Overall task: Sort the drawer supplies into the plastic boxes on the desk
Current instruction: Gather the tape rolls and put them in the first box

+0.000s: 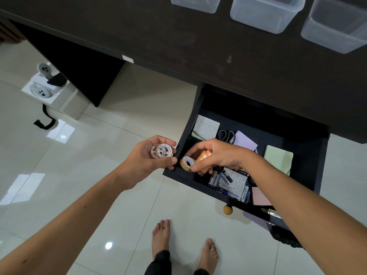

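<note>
Left hand (146,159) grips two tape rolls (161,150) beside the open drawer (309,155); right hand (217,155) pinches more tape (187,163) above its front corner. Plastic boxes (266,12) sit on the surface.

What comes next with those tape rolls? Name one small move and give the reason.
Probably lift the right hand clear of the drawer and carry its tape rolls up to one of the plastic boxes on the desk. Both hands already have rolls in their grip, the left hand holds two, and the boxes look empty.
</note>
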